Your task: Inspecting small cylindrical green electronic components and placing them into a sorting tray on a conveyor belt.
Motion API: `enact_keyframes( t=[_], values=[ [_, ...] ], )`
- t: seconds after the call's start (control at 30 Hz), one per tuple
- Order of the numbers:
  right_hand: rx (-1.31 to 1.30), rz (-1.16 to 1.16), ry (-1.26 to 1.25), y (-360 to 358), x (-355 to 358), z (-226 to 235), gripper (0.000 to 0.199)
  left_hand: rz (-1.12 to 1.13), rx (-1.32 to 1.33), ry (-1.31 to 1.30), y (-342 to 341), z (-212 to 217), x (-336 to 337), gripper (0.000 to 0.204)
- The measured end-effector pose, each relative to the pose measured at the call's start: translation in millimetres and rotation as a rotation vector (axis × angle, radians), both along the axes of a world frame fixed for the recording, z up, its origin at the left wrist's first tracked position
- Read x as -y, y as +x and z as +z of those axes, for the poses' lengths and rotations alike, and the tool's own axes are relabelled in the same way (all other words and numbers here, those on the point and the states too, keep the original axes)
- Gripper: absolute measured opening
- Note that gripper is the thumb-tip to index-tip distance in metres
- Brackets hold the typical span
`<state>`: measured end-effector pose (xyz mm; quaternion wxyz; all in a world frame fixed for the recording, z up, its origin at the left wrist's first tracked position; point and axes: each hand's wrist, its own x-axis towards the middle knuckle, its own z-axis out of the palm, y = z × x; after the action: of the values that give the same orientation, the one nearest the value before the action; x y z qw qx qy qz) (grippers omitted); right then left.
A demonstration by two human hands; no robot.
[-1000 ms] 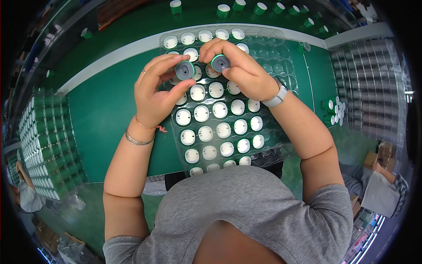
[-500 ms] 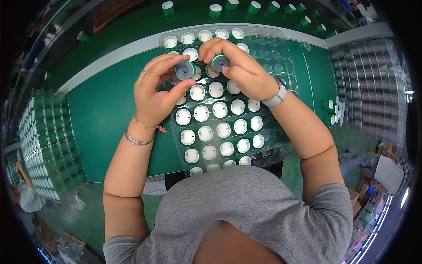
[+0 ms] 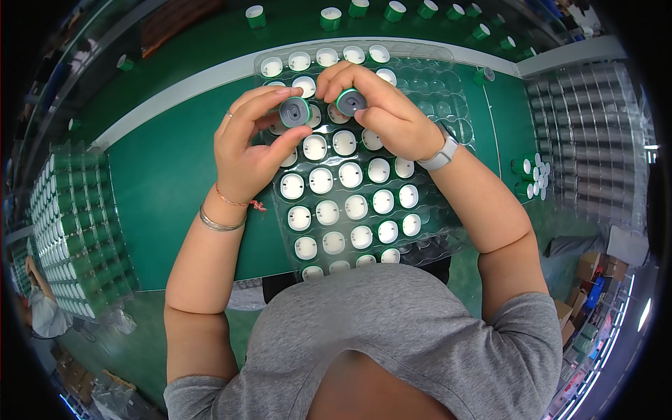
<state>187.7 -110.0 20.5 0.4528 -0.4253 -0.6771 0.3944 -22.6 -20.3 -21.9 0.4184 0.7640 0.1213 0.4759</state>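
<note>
My left hand (image 3: 246, 143) is closed on a small round green part (image 3: 295, 112), thumb below and fingers above, with its dark grey face toward me. To its right, my right hand (image 3: 392, 115) grips a second round green part (image 3: 351, 103) of the same look between thumb and curled fingers. Both are held a little apart above a clear plastic tray (image 3: 453, 105). Rows of round green parts with white faces (image 3: 320, 180) fill much of that tray. Its sockets at the far right hold none.
Past a pale rail (image 3: 210, 70), green-and-white parts (image 3: 330, 19) stand on a green belt. Stacked trays stand left (image 3: 77, 231) and right (image 3: 584, 133) of the green table (image 3: 168, 189). Loose parts (image 3: 535, 175) cluster at the right edge. Another person (image 3: 50, 315) is at far left.
The parts on the far belt have shifted left. At the far right, a person in grey has moved, uncovering more boxes. My hands and both held parts stay almost unmoved.
</note>
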Motion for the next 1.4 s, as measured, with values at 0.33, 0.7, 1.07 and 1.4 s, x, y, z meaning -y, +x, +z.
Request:
enact_keyframes(
  t=[0.33, 0.7, 1.07, 1.4],
  values=[
    [-0.029, 0.006, -0.043, 0, 0, 0, 0.037, -0.012, 0.011, -0.004, 0, 0, 0, 0.051],
    [-0.074, -0.029, -0.212, -7, 3, -4, 0.037, -0.005, 0.016, -0.015, 1, 6, 2, 0.049],
    [0.011, -0.058, -0.075, -8, 2, -11, 0.042, 0.004, 0.015, 0.044, 0, 7, 0, 0.051],
    [0.209, -0.547, 0.074, 26, 11, 67, 0.039, -0.019, 0.032, -0.201, -2, 5, -2, 0.049]
  ],
)
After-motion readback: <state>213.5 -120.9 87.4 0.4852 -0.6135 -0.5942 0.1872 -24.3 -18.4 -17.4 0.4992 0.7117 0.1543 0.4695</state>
